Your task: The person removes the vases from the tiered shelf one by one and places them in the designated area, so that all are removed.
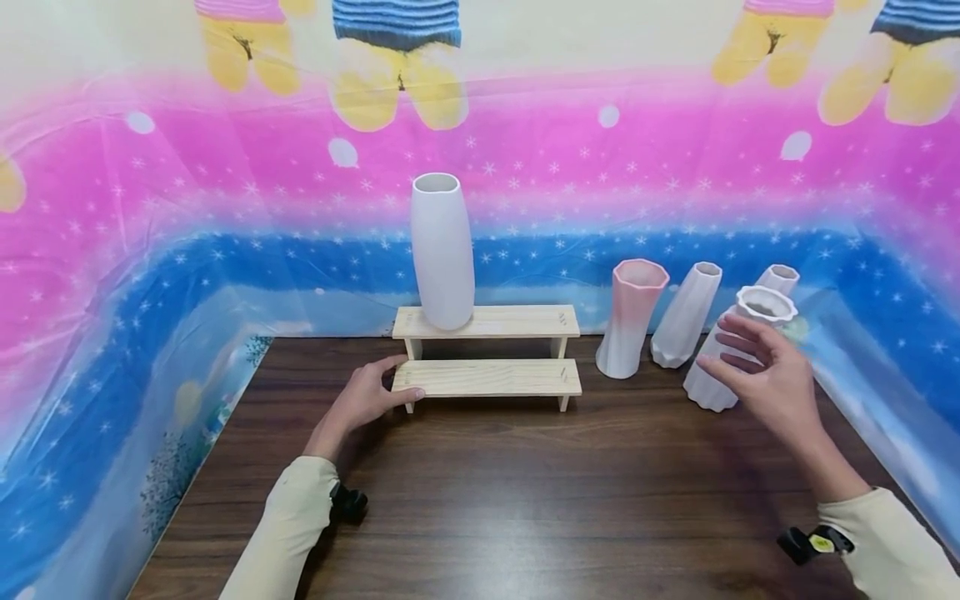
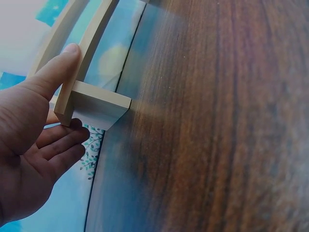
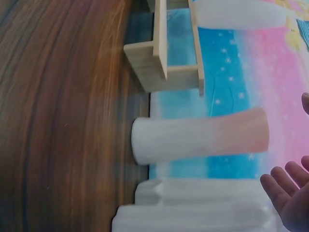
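Observation:
My left hand (image 1: 369, 393) grips the left end of the lower step of a two-step wooden stand (image 1: 487, 379). In the left wrist view its thumb lies on top of the step board (image 2: 87, 63) and the other fingers are beneath. My right hand (image 1: 776, 375) is held with fingers spread and nothing in its grasp. It overlaps a white vase with a wavy rim (image 1: 712, 383) in the head view. A tall white vase (image 1: 444, 258) stands on the stand's upper step, toward the left.
Right of the stand is a flared vase (image 1: 630, 325), pink above and white below. Beside it are a slim white faceted vase (image 1: 686, 317) and another white vase (image 1: 782, 279), mostly hidden. A patterned cloth (image 1: 525, 167) hangs behind and around the dark wooden table (image 1: 480, 500).

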Action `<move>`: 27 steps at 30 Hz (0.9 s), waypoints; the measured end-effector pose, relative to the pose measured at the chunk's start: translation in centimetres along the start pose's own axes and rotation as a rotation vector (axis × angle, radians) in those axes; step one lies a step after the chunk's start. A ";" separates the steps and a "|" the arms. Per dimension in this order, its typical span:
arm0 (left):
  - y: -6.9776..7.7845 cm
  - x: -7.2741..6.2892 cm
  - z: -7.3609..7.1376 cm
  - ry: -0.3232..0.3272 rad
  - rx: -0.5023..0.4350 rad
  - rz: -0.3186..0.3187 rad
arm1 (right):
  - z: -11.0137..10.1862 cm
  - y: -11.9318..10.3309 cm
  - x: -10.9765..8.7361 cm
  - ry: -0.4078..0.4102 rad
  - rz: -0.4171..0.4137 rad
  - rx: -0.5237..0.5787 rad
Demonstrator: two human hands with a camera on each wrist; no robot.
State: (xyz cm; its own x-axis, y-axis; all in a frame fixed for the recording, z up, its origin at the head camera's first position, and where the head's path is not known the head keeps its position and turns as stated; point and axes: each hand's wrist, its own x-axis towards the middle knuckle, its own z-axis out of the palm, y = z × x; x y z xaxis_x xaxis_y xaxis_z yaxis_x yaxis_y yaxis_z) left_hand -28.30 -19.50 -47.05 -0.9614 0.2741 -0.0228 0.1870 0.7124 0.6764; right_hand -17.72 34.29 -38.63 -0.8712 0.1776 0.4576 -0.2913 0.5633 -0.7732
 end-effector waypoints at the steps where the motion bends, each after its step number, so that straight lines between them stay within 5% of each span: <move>1: 0.0 0.0 0.0 0.002 0.002 0.002 | 0.3 -0.2 0.2 -0.007 0.001 -0.001; 27: 0.1 -0.1 0.0 0.011 0.013 0.010 | 7.1 -4.4 3.9 -0.228 -0.055 0.133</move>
State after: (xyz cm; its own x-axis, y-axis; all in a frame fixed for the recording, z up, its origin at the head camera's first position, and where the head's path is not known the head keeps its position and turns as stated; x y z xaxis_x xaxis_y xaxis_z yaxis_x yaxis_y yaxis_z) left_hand -28.15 -19.50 -46.99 -0.9616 0.2743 -0.0078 0.1993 0.7179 0.6670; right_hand -22.58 26.78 -36.54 -0.9149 -0.0454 0.4012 -0.3768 0.4531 -0.8079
